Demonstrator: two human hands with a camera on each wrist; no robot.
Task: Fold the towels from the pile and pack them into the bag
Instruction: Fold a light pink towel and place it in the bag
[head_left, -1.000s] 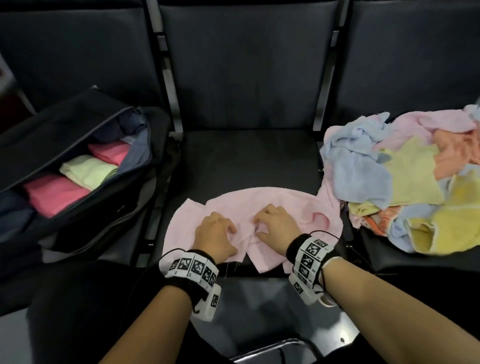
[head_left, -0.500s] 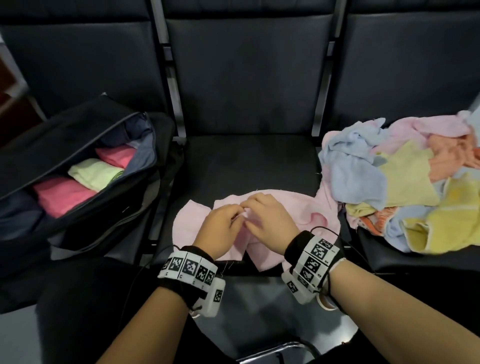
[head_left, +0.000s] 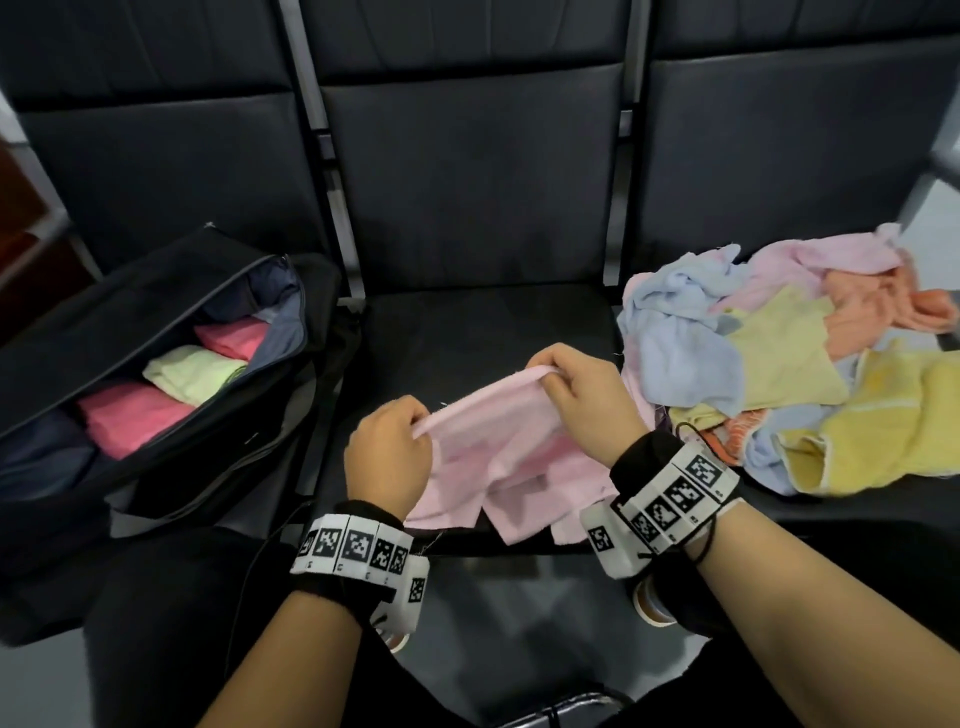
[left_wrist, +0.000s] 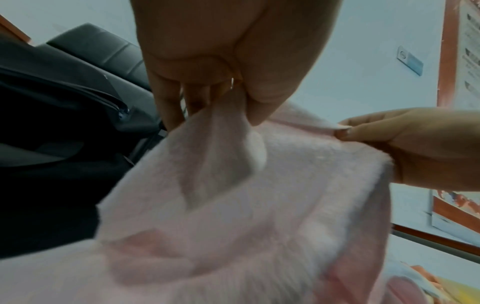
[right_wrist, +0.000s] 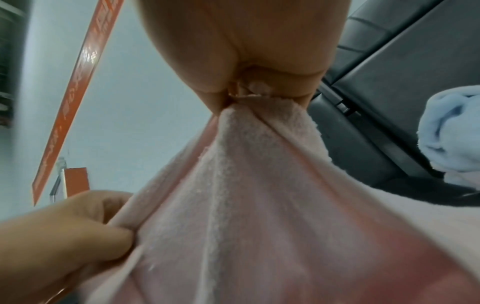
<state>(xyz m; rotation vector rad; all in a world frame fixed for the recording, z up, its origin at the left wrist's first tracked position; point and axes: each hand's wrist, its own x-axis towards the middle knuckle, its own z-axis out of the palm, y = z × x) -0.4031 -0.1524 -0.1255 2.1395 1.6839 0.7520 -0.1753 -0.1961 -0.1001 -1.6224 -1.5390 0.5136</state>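
Both hands pinch the top edge of the light pink towel (head_left: 498, 447) above the middle seat (head_left: 483, 332): the left hand (head_left: 387, 457) holds one end between thumb and curled fingers, and the right hand (head_left: 582, 395) grips the other end, higher. The towel hangs down between them. The pile of towels (head_left: 789, 364) lies on the right seat, and the open bag (head_left: 156, 332) stands on the left seat.
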